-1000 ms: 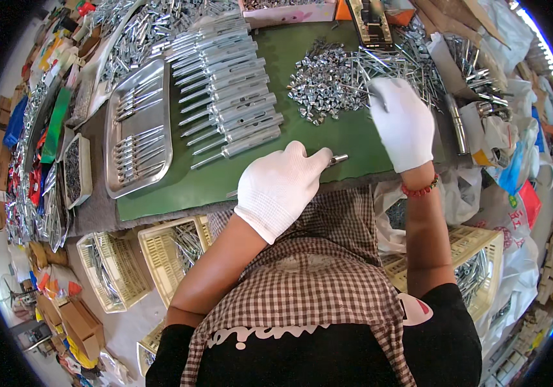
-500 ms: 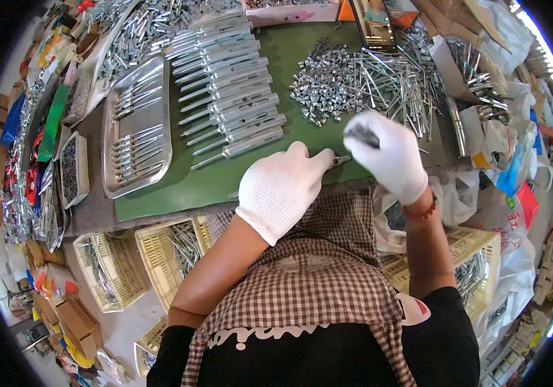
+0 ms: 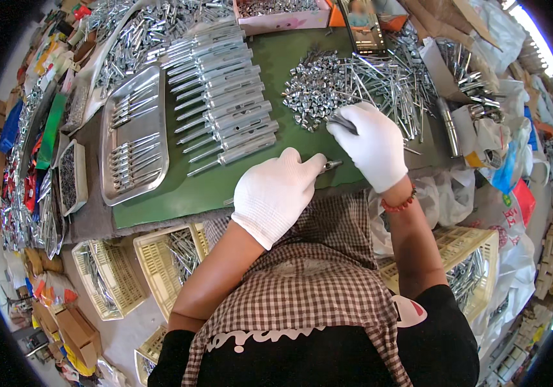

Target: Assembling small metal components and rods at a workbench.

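My left hand [image 3: 274, 197], in a white knit glove, is closed around a slim metal tube [image 3: 333, 165] low over the green mat [image 3: 218, 195]. Its tip sticks out past the fingers. My gloved right hand [image 3: 372, 145] pinches a dark grey metal piece [image 3: 343, 124] whose kind I cannot make out. This hand is beside the near edge of a heap of small silver metal fittings [image 3: 318, 87]. To the left of the heap lies a row of metal tubes with thin rods [image 3: 241, 132], side by side.
A steel tray [image 3: 165, 155] with slim metal parts stands at the left. Long metal pins [image 3: 395, 84] are heaped right of the fittings, below a phone [image 3: 366, 32]. A pink box [image 3: 283, 22] is at the back. Cream crates [image 3: 157, 258] with metal parts stand below the table edge.
My right hand has moved slightly up and left, to the edge of the fittings heap, still pinching the dark piece. My left hand keeps its grip on the tube. The view has shifted a little.
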A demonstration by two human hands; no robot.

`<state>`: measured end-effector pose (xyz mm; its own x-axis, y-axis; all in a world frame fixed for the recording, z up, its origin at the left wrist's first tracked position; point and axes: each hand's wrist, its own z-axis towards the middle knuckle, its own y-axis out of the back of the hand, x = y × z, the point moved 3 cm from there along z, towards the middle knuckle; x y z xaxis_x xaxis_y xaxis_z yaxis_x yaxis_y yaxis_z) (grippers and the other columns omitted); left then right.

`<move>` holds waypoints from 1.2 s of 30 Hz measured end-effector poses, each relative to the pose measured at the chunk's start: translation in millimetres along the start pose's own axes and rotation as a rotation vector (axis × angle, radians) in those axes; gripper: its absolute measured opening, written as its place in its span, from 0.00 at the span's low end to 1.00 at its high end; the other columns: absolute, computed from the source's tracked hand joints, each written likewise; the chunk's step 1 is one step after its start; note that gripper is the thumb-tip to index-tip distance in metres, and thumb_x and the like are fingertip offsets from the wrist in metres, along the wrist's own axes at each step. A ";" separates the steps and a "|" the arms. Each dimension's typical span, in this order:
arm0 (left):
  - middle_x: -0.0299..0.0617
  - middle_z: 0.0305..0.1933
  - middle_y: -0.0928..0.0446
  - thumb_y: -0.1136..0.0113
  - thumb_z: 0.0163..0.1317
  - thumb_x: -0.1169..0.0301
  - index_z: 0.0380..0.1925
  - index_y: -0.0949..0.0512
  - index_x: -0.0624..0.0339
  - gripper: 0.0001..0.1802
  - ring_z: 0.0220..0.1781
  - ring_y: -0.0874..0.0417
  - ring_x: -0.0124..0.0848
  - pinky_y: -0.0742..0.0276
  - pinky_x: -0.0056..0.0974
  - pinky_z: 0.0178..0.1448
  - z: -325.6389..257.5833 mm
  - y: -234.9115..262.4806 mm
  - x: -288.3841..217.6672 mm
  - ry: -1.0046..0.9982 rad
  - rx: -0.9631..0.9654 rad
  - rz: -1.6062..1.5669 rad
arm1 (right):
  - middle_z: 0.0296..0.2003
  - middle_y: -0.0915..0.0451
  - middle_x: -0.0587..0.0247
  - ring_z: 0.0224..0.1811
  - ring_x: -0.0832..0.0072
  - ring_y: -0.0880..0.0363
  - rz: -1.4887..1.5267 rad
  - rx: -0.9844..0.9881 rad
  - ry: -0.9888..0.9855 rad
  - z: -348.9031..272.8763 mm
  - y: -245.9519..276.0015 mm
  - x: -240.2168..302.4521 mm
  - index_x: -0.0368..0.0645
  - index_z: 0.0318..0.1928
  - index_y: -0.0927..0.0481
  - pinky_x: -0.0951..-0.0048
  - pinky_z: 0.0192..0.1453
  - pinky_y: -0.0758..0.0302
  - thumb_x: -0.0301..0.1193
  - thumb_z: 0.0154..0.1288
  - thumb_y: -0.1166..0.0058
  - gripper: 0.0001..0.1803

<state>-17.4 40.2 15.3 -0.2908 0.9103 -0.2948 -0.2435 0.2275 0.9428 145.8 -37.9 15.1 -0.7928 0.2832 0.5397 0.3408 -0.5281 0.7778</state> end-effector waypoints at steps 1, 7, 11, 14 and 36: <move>0.41 0.30 0.26 0.44 0.64 0.66 0.46 0.19 0.43 0.12 0.26 0.20 0.42 0.23 0.45 0.30 -0.2 -0.3 -0.1 0.003 0.008 -0.008 | 0.33 0.19 0.58 0.35 0.60 0.18 -0.064 0.005 -0.007 2.3 -5.7 -2.3 0.44 0.37 0.15 0.65 0.39 0.23 0.33 0.60 0.36 0.08; 0.41 0.31 0.26 0.43 0.64 0.66 0.47 0.20 0.43 0.12 0.27 0.19 0.42 0.23 0.44 0.30 -1.8 -1.3 1.1 0.002 0.003 -0.026 | 0.33 0.20 0.58 0.36 0.57 0.19 -0.129 0.012 -0.073 -6.9 -9.5 -8.5 0.43 0.36 0.17 0.62 0.39 0.24 0.34 0.59 0.35 0.09; 0.41 0.31 0.26 0.43 0.64 0.66 0.49 0.20 0.42 0.13 0.27 0.20 0.42 0.23 0.45 0.30 -1.2 -2.1 2.0 -0.009 0.021 -0.027 | 0.34 0.19 0.58 0.36 0.57 0.19 -0.107 -0.029 -0.050 -11.3 -5.9 -6.0 0.43 0.36 0.17 0.62 0.39 0.23 0.34 0.59 0.36 0.09; 0.42 0.31 0.26 0.44 0.65 0.65 0.49 0.21 0.42 0.13 0.27 0.20 0.42 0.23 0.45 0.30 0.1 -0.2 2.2 -0.009 0.048 -0.012 | 0.35 0.19 0.58 0.37 0.57 0.19 -0.101 0.034 0.019 -4.1 -8.1 -7.1 0.43 0.37 0.17 0.63 0.40 0.23 0.33 0.59 0.36 0.08; 0.43 0.31 0.26 0.43 0.65 0.63 0.48 0.21 0.43 0.11 0.28 0.19 0.44 0.24 0.46 0.31 -0.4 3.9 -0.6 0.033 0.074 -0.017 | 0.32 0.19 0.59 0.30 0.63 0.19 0.040 0.092 -0.001 -47.4 2.5 18.1 0.42 0.34 0.16 0.68 0.35 0.24 0.26 0.56 0.36 0.05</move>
<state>-18.5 40.4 19.0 -0.3176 0.8945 -0.3146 -0.1802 0.2688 0.9462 108.4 -72.1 11.5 -0.7773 0.2642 0.5710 0.4171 -0.4629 0.7821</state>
